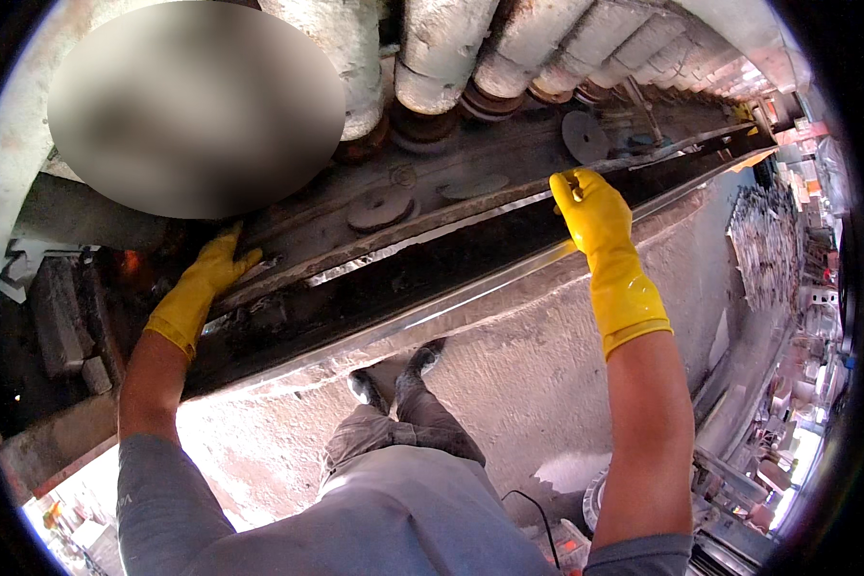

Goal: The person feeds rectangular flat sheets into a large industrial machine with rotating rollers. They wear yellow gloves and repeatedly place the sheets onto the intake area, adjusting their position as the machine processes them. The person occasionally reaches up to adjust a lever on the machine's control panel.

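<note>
My left hand [209, 278], in a yellow rubber glove, reaches onto the dark bed [298, 230] of a long machine. Its thumb stands apart from the fingers, and the fingertips lie at the edge of a blurred patch. My right hand [595, 211], gloved the same way, is closed above the long dark trough [432, 269] along the bed's front. A small dark bit shows between its fingers, too little to name. Between the hands, a round disc with a centre hole [382, 208] and a flat grey disc [475, 185] lie on the bed. Another holed disc [584, 136] leans upright beyond my right hand.
Thick grey cylinders [437, 58] hang in a row over the bed, with round pads beneath them. A metal rail [422, 317] edges the trough on my side. Stacked slabs [766, 245] stand far right. A cable [544, 518] lies on the floor [509, 384] at lower right.
</note>
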A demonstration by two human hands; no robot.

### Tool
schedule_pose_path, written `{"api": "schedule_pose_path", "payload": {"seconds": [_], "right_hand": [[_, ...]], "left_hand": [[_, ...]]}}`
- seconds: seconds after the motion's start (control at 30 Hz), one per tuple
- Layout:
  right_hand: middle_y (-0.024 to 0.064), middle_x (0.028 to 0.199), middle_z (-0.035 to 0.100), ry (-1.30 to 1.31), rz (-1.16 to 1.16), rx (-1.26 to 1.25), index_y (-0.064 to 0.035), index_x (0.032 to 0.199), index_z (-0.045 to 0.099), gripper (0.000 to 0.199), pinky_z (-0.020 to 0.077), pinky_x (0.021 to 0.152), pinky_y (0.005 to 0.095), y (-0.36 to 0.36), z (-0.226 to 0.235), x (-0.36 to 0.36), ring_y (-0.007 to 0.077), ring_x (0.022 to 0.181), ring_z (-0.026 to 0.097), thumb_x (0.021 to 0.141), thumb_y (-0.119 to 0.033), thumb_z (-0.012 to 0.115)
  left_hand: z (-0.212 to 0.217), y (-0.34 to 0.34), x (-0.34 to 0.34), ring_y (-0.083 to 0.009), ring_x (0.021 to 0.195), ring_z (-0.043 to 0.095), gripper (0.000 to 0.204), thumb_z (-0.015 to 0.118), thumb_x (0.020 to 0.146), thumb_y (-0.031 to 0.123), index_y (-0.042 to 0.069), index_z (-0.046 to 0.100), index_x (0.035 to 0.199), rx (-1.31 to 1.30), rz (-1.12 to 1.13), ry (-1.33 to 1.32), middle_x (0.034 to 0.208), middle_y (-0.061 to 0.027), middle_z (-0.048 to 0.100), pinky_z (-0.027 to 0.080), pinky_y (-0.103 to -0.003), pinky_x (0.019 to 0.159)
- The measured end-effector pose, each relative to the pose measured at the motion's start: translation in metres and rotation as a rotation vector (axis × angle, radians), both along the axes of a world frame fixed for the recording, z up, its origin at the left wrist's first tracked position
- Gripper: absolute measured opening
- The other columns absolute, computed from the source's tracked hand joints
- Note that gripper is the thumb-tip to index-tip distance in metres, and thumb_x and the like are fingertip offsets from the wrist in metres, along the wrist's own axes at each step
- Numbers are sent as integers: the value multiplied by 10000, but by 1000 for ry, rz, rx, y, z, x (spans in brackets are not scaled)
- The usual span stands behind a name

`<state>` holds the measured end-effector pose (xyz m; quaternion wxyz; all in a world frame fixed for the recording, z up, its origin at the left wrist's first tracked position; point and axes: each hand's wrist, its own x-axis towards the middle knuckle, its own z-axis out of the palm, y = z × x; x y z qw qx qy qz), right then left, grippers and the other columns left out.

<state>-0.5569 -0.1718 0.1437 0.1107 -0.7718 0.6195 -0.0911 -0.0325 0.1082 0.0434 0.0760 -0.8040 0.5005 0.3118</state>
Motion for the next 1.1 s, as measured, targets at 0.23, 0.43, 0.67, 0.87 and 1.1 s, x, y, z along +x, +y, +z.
{"api": "schedule_pose_path", "payload": {"seconds": [0.23, 0.43, 0.67, 0.87, 1.1], "right_hand": [[118, 1036, 801, -16, 9, -6, -156, 1107, 785, 458, 591, 866, 474, 10, 3, 2, 372, 989, 757, 981, -572, 638], [128, 1038, 799, -107, 0, 15, -139, 1147, 783, 464, 585, 873, 476, 10, -1, 2, 384, 998, 751, 986, -550, 642], [115, 1024, 803, -123, -45, 117, -138, 1157, 779, 452, 570, 879, 453, 10, 10, 0, 362, 973, 757, 990, -531, 630], [95, 994, 808, -110, -89, 129, -128, 1200, 770, 470, 567, 887, 418, 12, 11, 4, 322, 989, 759, 987, -531, 655], [71, 947, 809, -117, -117, 202, -119, 1204, 768, 476, 567, 859, 400, 9, 13, 5, 293, 925, 768, 987, -529, 661]], "left_hand": [[-39, -32, 16, -426, 1490, 457, 959, 628, 970, 674, -6, 417, 1613, 15, 151, -248, 1606, -275, 480, 339, -466, 1258], [-72, -61, 51, -395, 1524, 421, 919, 546, 974, 724, 23, 510, 1569, -75, 238, -215, 1635, -229, 468, 358, -455, 1247], [-60, -84, 76, -387, 1536, 408, 901, 572, 968, 701, 33, 512, 1570, 37, 117, -215, 1657, -215, 444, 319, -431, 1273], [-63, -79, 80, -388, 1534, 410, 864, 627, 961, 639, 47, 502, 1577, -87, 57, -211, 1649, -205, 458, 326, -430, 1273], [-67, -74, 79, -382, 1530, 417, 845, 682, 959, 571, 60, 470, 1598, -129, 3, -218, 1662, -188, 443, 340, -426, 1266]]}}
